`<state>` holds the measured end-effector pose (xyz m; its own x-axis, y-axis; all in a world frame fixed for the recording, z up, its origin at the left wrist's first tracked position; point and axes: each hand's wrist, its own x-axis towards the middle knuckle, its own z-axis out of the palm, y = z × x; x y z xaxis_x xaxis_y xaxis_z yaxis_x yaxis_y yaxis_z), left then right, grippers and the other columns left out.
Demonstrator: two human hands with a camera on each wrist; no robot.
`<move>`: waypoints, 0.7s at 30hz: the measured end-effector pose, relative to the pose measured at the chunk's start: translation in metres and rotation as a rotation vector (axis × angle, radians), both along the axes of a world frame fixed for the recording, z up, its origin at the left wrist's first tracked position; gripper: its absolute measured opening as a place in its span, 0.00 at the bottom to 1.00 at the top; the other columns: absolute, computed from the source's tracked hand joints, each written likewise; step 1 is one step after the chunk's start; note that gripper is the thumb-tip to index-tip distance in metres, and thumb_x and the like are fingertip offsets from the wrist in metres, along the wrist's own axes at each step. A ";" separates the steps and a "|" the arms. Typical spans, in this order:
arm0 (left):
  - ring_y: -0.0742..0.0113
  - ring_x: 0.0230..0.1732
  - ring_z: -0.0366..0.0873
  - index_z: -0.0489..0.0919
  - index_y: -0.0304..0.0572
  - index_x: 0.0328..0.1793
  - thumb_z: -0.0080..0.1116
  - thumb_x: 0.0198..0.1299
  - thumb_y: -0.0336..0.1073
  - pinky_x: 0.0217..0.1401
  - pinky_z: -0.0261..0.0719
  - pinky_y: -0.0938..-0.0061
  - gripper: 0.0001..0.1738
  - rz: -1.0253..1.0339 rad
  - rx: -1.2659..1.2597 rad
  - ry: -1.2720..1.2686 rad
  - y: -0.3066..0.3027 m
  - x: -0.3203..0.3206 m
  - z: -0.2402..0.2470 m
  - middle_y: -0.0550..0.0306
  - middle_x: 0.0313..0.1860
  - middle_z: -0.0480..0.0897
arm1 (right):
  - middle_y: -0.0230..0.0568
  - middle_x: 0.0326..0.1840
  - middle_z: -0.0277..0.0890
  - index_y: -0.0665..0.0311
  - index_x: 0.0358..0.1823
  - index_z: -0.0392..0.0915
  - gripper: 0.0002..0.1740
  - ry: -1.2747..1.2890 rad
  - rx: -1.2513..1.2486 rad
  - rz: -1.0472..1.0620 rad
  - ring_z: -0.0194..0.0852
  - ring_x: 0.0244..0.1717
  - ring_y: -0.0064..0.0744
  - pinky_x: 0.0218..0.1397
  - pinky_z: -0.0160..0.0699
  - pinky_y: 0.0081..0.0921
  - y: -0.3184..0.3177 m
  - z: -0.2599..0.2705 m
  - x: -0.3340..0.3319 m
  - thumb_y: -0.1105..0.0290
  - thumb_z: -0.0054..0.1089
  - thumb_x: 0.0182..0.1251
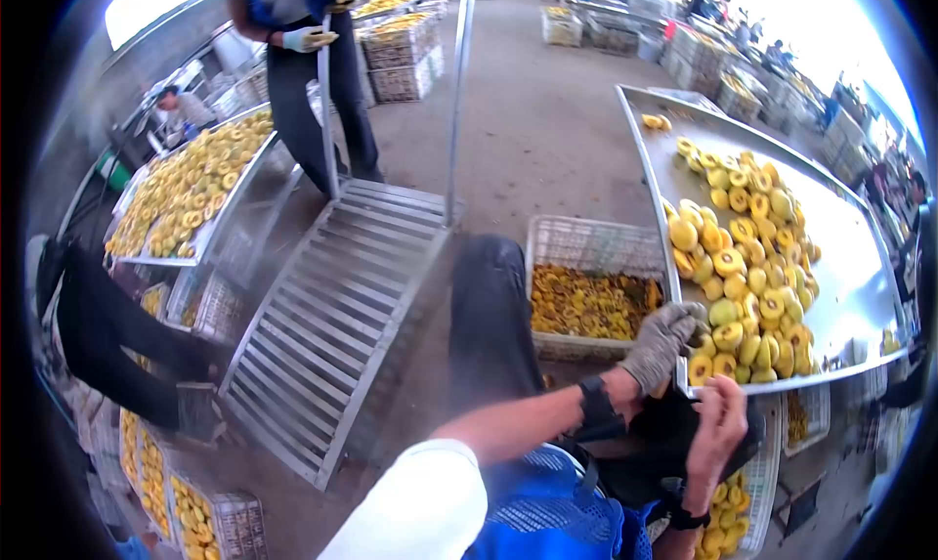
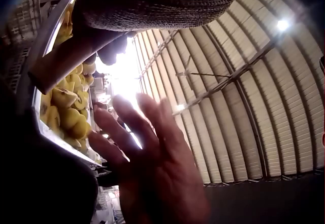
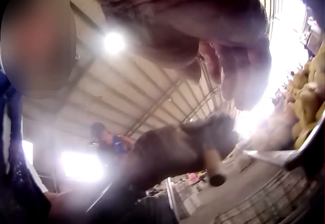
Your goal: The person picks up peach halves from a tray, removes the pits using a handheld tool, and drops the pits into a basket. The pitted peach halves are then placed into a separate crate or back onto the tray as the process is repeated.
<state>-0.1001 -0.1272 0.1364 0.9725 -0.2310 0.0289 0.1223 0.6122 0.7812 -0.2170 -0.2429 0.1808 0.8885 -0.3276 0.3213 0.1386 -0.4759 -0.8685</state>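
Note:
My left hand (image 1: 664, 347), in a grey knitted glove, is at the near left edge of the metal table (image 1: 848, 267). In the left wrist view it grips a tool by its round wooden handle (image 2: 63, 64); the working end is hidden. My bare right hand (image 1: 718, 428) is just in front of the table's near edge, fingers loosely bent, holding nothing. Halved yellow peaches (image 1: 752, 267) are heaped on the table beside both hands, some with their cut faces up. The right wrist view shows the wooden handle (image 3: 211, 163) sticking down from the glove.
A plastic crate (image 1: 591, 237) of brownish-yellow scraps stands left of the table. Further left is a slatted metal trolley (image 1: 332, 316), with a person standing behind it. Another table of peaches (image 1: 195, 184) and several filled crates (image 1: 200, 521) lie beyond.

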 end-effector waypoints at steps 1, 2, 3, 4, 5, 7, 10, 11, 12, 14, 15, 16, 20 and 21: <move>0.74 0.47 0.83 0.79 0.41 0.64 0.51 0.79 0.32 0.49 0.82 0.77 0.13 -0.006 -0.005 -0.038 0.000 0.001 -0.001 0.60 0.46 0.86 | 0.44 0.46 0.82 0.72 0.59 0.76 0.14 0.080 -0.116 0.107 0.81 0.42 0.29 0.48 0.81 0.28 0.016 0.002 0.009 0.75 0.56 0.77; 0.74 0.50 0.82 0.80 0.41 0.65 0.50 0.79 0.30 0.51 0.81 0.79 0.14 0.020 -0.039 -0.068 -0.002 0.003 -0.004 0.60 0.49 0.86 | 0.45 0.45 0.82 0.72 0.60 0.75 0.15 0.028 -0.135 0.147 0.81 0.42 0.31 0.48 0.80 0.30 0.034 -0.001 0.018 0.75 0.55 0.77; 0.74 0.50 0.82 0.79 0.41 0.66 0.51 0.79 0.30 0.53 0.81 0.80 0.14 0.024 -0.003 -0.097 0.005 0.004 -0.001 0.60 0.51 0.85 | 0.46 0.45 0.82 0.72 0.62 0.74 0.16 -0.022 -0.156 0.186 0.81 0.42 0.32 0.48 0.80 0.31 0.049 -0.006 0.028 0.76 0.54 0.77; 0.75 0.50 0.81 0.79 0.41 0.66 0.51 0.79 0.30 0.54 0.80 0.80 0.15 0.039 -0.037 -0.092 0.009 0.005 -0.004 0.60 0.51 0.85 | 0.48 0.44 0.82 0.72 0.64 0.72 0.17 -0.061 -0.196 0.199 0.81 0.40 0.35 0.46 0.80 0.32 0.054 -0.009 0.034 0.76 0.52 0.77; 0.75 0.50 0.81 0.79 0.41 0.66 0.51 0.78 0.30 0.55 0.80 0.80 0.15 0.051 -0.069 -0.091 0.014 0.010 -0.003 0.61 0.51 0.85 | 0.48 0.44 0.82 0.72 0.64 0.72 0.17 -0.066 -0.205 0.217 0.81 0.40 0.35 0.46 0.80 0.32 0.059 -0.009 0.039 0.76 0.52 0.77; 0.75 0.50 0.81 0.79 0.40 0.67 0.51 0.78 0.30 0.55 0.80 0.80 0.15 0.041 -0.141 -0.065 0.023 0.015 -0.001 0.60 0.51 0.85 | 0.48 0.43 0.82 0.73 0.63 0.72 0.17 0.028 -0.187 0.197 0.80 0.37 0.35 0.42 0.78 0.33 0.066 -0.009 0.044 0.77 0.52 0.77; 0.75 0.52 0.81 0.79 0.39 0.67 0.51 0.79 0.30 0.57 0.80 0.80 0.15 0.007 -0.214 -0.014 0.022 0.012 -0.008 0.60 0.52 0.85 | 0.49 0.40 0.81 0.75 0.61 0.73 0.16 0.075 -0.211 0.220 0.76 0.34 0.33 0.39 0.76 0.32 0.068 -0.011 0.047 0.73 0.51 0.78; 0.75 0.53 0.82 0.79 0.38 0.67 0.51 0.79 0.30 0.58 0.80 0.79 0.15 -0.028 -0.187 -0.023 0.022 0.017 -0.008 0.59 0.52 0.85 | 0.49 0.39 0.80 0.75 0.61 0.73 0.16 0.097 -0.204 0.214 0.74 0.34 0.32 0.38 0.75 0.32 0.067 -0.011 0.053 0.72 0.50 0.78; 0.74 0.54 0.82 0.78 0.34 0.67 0.54 0.78 0.31 0.60 0.81 0.78 0.16 -0.048 -0.268 -0.029 0.017 0.022 -0.015 0.58 0.53 0.85 | 0.50 0.39 0.79 0.75 0.61 0.73 0.17 0.211 -0.255 0.194 0.72 0.33 0.34 0.38 0.74 0.33 0.060 -0.010 0.054 0.70 0.49 0.79; 0.75 0.53 0.81 0.78 0.33 0.67 0.54 0.77 0.30 0.58 0.80 0.80 0.16 -0.042 -0.237 -0.029 0.020 0.021 -0.005 0.59 0.52 0.85 | 0.49 0.38 0.79 0.75 0.60 0.73 0.18 0.082 -0.234 0.189 0.72 0.33 0.35 0.39 0.74 0.33 0.044 -0.029 0.066 0.69 0.50 0.78; 0.75 0.51 0.80 0.78 0.32 0.68 0.55 0.77 0.29 0.56 0.80 0.82 0.17 -0.036 -0.190 -0.026 0.024 0.021 -0.001 0.60 0.51 0.85 | 0.47 0.37 0.79 0.75 0.60 0.73 0.18 -0.046 -0.193 0.187 0.71 0.33 0.36 0.39 0.74 0.33 0.036 -0.038 0.073 0.69 0.50 0.78; 0.75 0.52 0.79 0.78 0.29 0.68 0.56 0.76 0.30 0.57 0.81 0.79 0.18 0.050 -0.034 -0.103 0.022 0.027 -0.008 0.57 0.52 0.85 | 0.45 0.38 0.80 0.74 0.58 0.75 0.17 0.041 -0.116 0.078 0.71 0.35 0.36 0.43 0.75 0.34 0.027 -0.038 0.082 0.68 0.51 0.78; 0.60 0.52 0.81 0.83 0.39 0.53 0.65 0.62 0.31 0.58 0.79 0.69 0.14 0.301 0.614 -0.700 0.053 0.040 -0.005 0.55 0.48 0.84 | 0.41 0.40 0.79 0.72 0.51 0.79 0.13 0.008 -0.084 -0.026 0.75 0.39 0.32 0.46 0.76 0.33 -0.007 -0.040 0.104 0.67 0.58 0.77; 0.60 0.54 0.81 0.83 0.39 0.55 0.64 0.63 0.31 0.59 0.79 0.69 0.15 0.340 0.758 -0.807 0.061 0.047 -0.007 0.55 0.50 0.84 | 0.40 0.39 0.79 0.71 0.50 0.79 0.13 -0.015 -0.168 -0.085 0.75 0.38 0.31 0.44 0.76 0.31 -0.008 -0.032 0.109 0.66 0.59 0.77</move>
